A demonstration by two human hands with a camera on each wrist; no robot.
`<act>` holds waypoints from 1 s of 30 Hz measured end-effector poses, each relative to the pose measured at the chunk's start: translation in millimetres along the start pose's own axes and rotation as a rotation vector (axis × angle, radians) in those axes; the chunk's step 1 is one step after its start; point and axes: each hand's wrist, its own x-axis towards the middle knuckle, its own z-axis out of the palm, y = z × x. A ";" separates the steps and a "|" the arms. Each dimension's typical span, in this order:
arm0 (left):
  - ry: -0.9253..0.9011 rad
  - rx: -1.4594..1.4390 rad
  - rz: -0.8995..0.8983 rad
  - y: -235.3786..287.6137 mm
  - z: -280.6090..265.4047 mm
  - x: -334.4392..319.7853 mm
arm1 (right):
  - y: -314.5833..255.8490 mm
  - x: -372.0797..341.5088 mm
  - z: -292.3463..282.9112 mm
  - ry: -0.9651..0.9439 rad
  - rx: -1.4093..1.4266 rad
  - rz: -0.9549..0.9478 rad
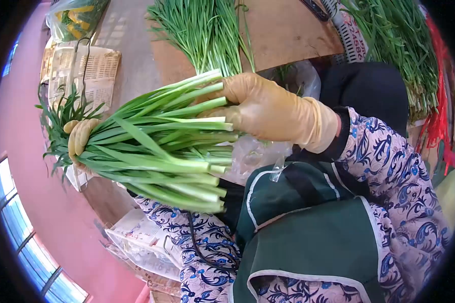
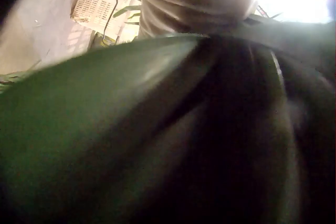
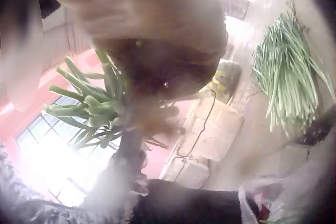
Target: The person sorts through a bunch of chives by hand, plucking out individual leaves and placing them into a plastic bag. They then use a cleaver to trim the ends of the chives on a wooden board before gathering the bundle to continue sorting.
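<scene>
A bunch of garlic chives [image 1: 156, 136], with flat green leaves and pale cut ends, is held sideways in front of the body in the head view. My gloved left hand [image 1: 82, 140] grips it round the leaves, and the leaf tips stick out beyond. At the cut ends is my right hand [image 1: 275, 108], in a yellowish rubber glove. Its fingers are hidden behind the stalks, and I cannot tell whether they pinch any. Stalk ends [image 3: 92, 103] fan out beside the right hand in the right wrist view. Dark green leaves [image 2: 105, 103] fill most of the left wrist view.
More chives [image 1: 199, 35] lie on a brown board [image 1: 293, 35] at the back. A larger pile of greens [image 1: 394, 45] is at the right, near red strings [image 1: 440, 96]. Plastic baskets [image 1: 93, 76] and a filled clear bag [image 1: 76, 20] stand at the left.
</scene>
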 end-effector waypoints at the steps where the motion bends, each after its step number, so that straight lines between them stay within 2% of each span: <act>1: -0.015 -0.014 -0.002 -1.5 1.1 1.0 | -20.5 -6.5 -10.1 -0.010 -0.371 0.063; 5: 0.003 -0.046 0.037 -14.5 14.5 7.4 | -32.7 -15.6 -31.3 -0.171 -0.840 0.187; 8: 0.114 -0.012 0.025 -27.2 32.4 11.9 | -24.7 -15.1 -33.7 -0.179 -0.828 0.172; 9: 0.135 0.000 0.011 -29.2 33.6 12.5 | -27.7 -13.8 -34.8 -0.235 -0.870 0.253; 11: 0.169 0.027 -0.023 -32.2 36.3 19.7 | -30.8 -15.9 -38.9 -0.243 -0.933 0.252; 14: 0.132 0.079 -0.087 -39.9 42.3 24.9 | -28.8 -22.4 -48.4 -0.268 -1.035 0.277; 17: 0.156 0.136 -0.063 -36.7 46.7 30.6 | -21.2 -31.2 -54.1 -0.297 -1.189 0.327; 19: 0.160 0.154 -0.010 -23.4 46.2 34.5 | 16.1 -46.8 -70.0 -0.422 -1.518 0.487; 21: 0.085 0.153 0.056 -4.5 56.1 39.9 | 32.8 -62.5 -73.4 -0.690 -1.704 0.851; 22: 0.069 0.197 0.121 10.7 54.3 43.5 | 51.6 -73.5 -81.0 -0.689 -1.725 0.701; 24: 0.055 0.291 0.247 31.0 52.8 41.2 | 57.4 -58.9 -71.7 -0.627 -1.837 0.762; 26: 0.048 0.289 0.289 39.2 46.9 29.5 | 36.5 -41.0 -65.2 -0.394 -1.815 0.408; 27: 0.045 0.323 0.297 49.5 41.1 21.9 | 10.3 -19.7 -49.7 -0.286 -1.594 0.514; 28: 0.035 0.327 0.296 46.8 44.9 11.2 | 6.0 -28.3 -57.2 -0.033 -1.240 0.252; 30: 0.034 0.321 0.284 53.5 44.7 5.3 | -11.8 -12.6 -40.9 0.044 -0.879 0.248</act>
